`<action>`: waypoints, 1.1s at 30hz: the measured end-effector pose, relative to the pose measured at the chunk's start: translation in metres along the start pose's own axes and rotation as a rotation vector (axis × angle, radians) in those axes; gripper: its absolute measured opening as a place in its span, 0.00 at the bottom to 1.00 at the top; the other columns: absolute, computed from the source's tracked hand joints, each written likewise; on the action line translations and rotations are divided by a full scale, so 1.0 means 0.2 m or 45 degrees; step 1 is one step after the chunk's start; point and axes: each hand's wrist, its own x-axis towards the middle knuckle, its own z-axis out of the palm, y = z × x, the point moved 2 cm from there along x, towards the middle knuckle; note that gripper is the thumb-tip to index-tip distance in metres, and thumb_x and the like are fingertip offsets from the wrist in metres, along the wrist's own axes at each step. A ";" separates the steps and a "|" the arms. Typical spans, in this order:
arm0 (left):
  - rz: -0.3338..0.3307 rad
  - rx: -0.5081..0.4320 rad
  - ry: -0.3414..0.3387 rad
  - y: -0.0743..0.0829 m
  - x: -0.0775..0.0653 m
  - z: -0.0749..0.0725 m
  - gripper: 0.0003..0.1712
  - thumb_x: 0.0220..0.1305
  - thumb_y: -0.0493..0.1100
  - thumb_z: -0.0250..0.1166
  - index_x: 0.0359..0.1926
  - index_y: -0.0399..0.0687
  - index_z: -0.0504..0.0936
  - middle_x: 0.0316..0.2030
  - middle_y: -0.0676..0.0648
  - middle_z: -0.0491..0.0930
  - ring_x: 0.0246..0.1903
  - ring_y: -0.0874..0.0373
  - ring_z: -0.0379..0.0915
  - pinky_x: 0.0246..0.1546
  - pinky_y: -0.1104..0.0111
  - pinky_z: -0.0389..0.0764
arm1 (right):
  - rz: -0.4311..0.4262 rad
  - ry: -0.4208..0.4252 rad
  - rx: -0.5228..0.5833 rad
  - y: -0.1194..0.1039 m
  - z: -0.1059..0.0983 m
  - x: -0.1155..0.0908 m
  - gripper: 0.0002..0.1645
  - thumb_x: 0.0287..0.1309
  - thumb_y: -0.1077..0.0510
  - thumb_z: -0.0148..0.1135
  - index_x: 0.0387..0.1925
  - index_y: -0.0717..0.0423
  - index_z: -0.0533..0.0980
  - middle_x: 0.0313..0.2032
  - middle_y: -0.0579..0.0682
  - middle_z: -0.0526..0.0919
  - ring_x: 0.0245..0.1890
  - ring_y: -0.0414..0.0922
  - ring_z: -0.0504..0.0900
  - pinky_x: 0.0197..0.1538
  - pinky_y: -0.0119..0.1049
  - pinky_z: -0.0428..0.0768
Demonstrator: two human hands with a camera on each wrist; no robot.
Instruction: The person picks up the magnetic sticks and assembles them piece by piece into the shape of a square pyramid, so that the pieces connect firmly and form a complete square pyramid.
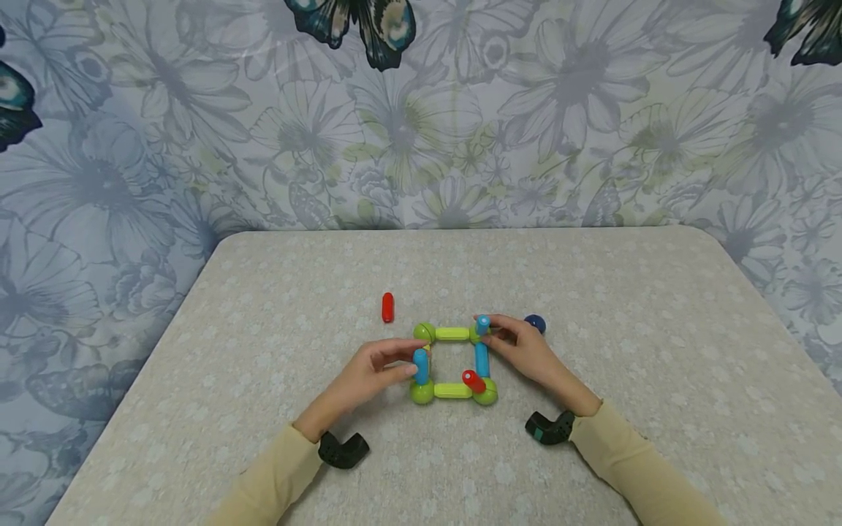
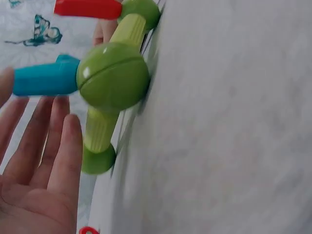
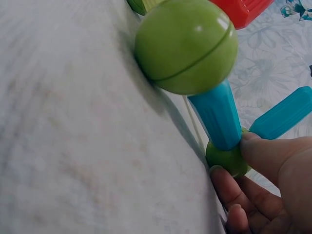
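A square frame of magnetic-toy-like rods and balls lies on the table, with green balls at its corners. Its near and far sides are light green rods (image 1: 452,391), and the right side is a blue rod (image 1: 482,360). My left hand (image 1: 371,371) holds an upright blue rod (image 2: 46,79) between thumb and fingers, on the near-left green ball (image 2: 114,77). With thumb and fingertips, my right hand (image 1: 526,351) grips the far-right green ball (image 3: 229,158), from which another blue rod (image 3: 282,112) sticks up. A red rod (image 1: 473,380) rises, tilted, from the near-right green ball (image 3: 187,46).
A loose red rod (image 1: 388,307) lies beyond the frame to the left. Past my right hand sits a dark blue ball (image 1: 536,323). The table (image 1: 263,292) has a patterned cloth, and a flowered wall covering (image 1: 454,146) stands behind it.
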 end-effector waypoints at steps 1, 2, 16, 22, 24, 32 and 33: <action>-0.001 0.001 0.022 0.00 0.01 -0.01 0.22 0.65 0.34 0.59 0.59 0.34 0.72 0.54 0.39 0.75 0.53 0.50 0.71 0.54 0.60 0.70 | 0.016 -0.004 0.008 0.00 0.00 -0.01 0.22 0.60 0.62 0.61 0.57 0.59 0.74 0.47 0.53 0.80 0.37 0.44 0.80 0.40 0.36 0.78; -0.002 0.006 0.047 0.00 0.01 -0.03 0.21 0.66 0.34 0.58 0.60 0.34 0.72 0.54 0.40 0.75 0.53 0.50 0.70 0.55 0.60 0.69 | 0.042 -0.005 0.016 0.00 -0.01 -0.02 0.23 0.61 0.61 0.61 0.58 0.59 0.73 0.49 0.54 0.80 0.38 0.44 0.80 0.41 0.36 0.78; -0.095 0.071 -0.085 -0.10 0.24 -0.12 0.24 0.66 0.34 0.58 0.62 0.33 0.69 0.60 0.38 0.68 0.59 0.50 0.65 0.56 0.65 0.67 | -0.035 -0.060 -0.021 -0.12 0.03 -0.34 0.34 0.54 0.54 0.67 0.62 0.53 0.69 0.50 0.47 0.79 0.48 0.45 0.76 0.51 0.45 0.73; -0.102 0.112 -0.076 -0.11 0.24 -0.11 0.20 0.65 0.32 0.58 0.58 0.33 0.74 0.56 0.40 0.72 0.55 0.51 0.69 0.54 0.64 0.70 | -0.183 0.003 -0.193 -0.13 0.08 -0.36 0.32 0.46 0.52 0.73 0.56 0.45 0.76 0.50 0.38 0.78 0.48 0.42 0.72 0.48 0.47 0.71; -0.109 0.118 -0.071 -0.11 0.24 -0.11 0.19 0.65 0.32 0.58 0.57 0.34 0.75 0.56 0.41 0.73 0.54 0.53 0.70 0.53 0.65 0.71 | -0.190 0.024 -0.202 -0.13 0.08 -0.35 0.29 0.47 0.53 0.73 0.54 0.44 0.77 0.47 0.38 0.78 0.47 0.42 0.72 0.46 0.46 0.71; -0.147 0.133 -0.069 -0.01 0.21 -0.10 0.19 0.64 0.28 0.57 0.56 0.27 0.73 0.55 0.35 0.72 0.55 0.46 0.68 0.53 0.63 0.71 | -0.126 0.032 -0.150 -0.13 0.08 -0.36 0.25 0.49 0.55 0.71 0.52 0.46 0.79 0.44 0.39 0.80 0.44 0.41 0.73 0.45 0.41 0.73; -0.144 0.140 -0.064 -0.02 0.20 -0.10 0.18 0.64 0.29 0.58 0.55 0.28 0.74 0.55 0.36 0.73 0.55 0.46 0.68 0.53 0.64 0.71 | -0.132 0.033 -0.143 -0.13 0.08 -0.35 0.24 0.50 0.55 0.70 0.52 0.46 0.79 0.45 0.39 0.80 0.44 0.41 0.73 0.45 0.41 0.73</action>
